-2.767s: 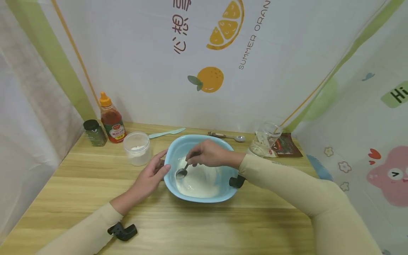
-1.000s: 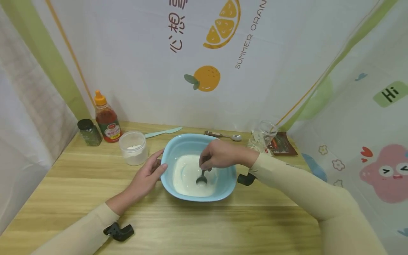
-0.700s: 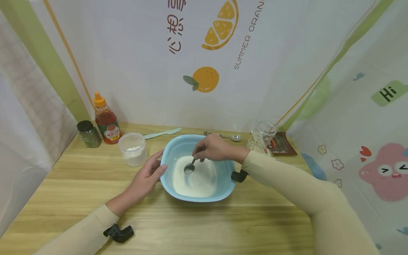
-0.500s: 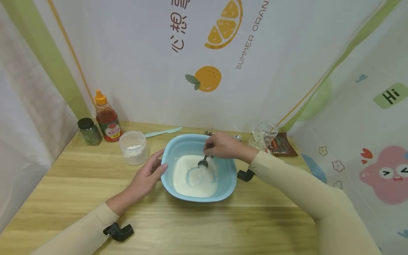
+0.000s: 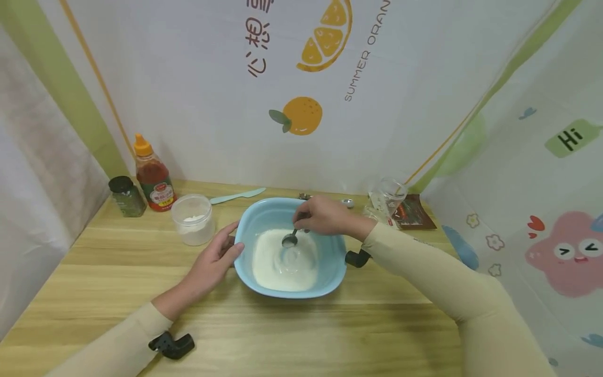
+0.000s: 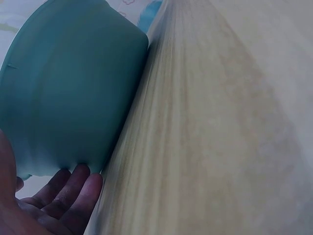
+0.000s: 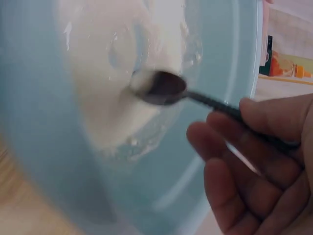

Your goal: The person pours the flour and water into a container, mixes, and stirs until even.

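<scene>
A light blue plastic basin [image 5: 333, 262] stands on the wooden table, with a milky white liquid [image 5: 282, 275] across its bottom. My left hand [image 5: 212, 264] grips its left side, thumb at the rim. In the left wrist view, the fingertips [image 6: 92, 188] press against the basin's outer wall [image 6: 73, 93]. Over the basin, my right hand [image 5: 325, 215] pinches a small dark spoon [image 5: 289, 241] by the handle. Some white liquid coats the spoon's bowl [image 7: 168, 88] in the right wrist view, close over the mixture, while the other fingers [image 7: 220, 181] curl loosely.
At the back left are a dark-lidded jar [image 5: 127, 198], a red sauce bottle [image 5: 155, 183], a clear tub of white powder [image 5: 193, 225] and a pale blue knife [image 5: 237, 196]. Behind the basin lies a metal spoon [image 5: 347, 203]. A clear cup [image 5: 392, 195] and dark packet [image 5: 414, 213] are back right.
The spoon has circled through the liquid with my right hand, leaving ring marks, and now sits toward the far side. My left hand keeps its hold on the basin.
</scene>
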`<state>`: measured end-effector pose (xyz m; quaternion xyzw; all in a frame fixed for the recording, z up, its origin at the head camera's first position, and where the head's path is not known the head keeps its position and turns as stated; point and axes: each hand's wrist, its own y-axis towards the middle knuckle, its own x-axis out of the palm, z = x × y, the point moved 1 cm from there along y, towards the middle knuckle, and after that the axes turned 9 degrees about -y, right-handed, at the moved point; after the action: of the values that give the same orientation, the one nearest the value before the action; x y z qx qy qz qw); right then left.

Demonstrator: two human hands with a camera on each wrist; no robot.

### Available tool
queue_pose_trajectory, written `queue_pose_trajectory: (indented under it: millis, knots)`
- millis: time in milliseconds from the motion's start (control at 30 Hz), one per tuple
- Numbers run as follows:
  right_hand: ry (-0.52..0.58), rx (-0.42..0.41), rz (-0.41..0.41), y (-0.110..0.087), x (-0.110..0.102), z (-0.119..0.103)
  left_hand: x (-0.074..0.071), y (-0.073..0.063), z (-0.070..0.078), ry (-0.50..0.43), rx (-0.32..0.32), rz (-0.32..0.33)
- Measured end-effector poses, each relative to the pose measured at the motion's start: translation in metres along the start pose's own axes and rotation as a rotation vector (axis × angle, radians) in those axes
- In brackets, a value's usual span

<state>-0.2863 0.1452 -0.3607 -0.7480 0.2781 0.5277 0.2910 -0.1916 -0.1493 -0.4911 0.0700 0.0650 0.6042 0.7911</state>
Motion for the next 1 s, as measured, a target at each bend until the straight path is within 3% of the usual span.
queue_pose_trajectory:
  millis: [133, 367, 733, 1000]
  knots:
    - [-0.051, 0.045, 0.018, -0.007, -0.002, 0.003, 0.001, 0.002, 0.002, 0.014, -0.004, 0.002]
    - [-0.044, -0.059, 0.004, -0.013, 0.001, -0.006, 0.0, 0.002, 0.003, 0.02, 0.005, 0.008]
    - [-0.172, -0.162, 0.14, -0.015, 0.01, -0.009, 0.001, 0.0, 0.0, 0.012, -0.005, 0.003]
    - [-0.177, -0.204, 0.239, -0.028, 0.012, -0.004, 0.0, 0.0, 0.001, 0.007, 0.003, -0.002]
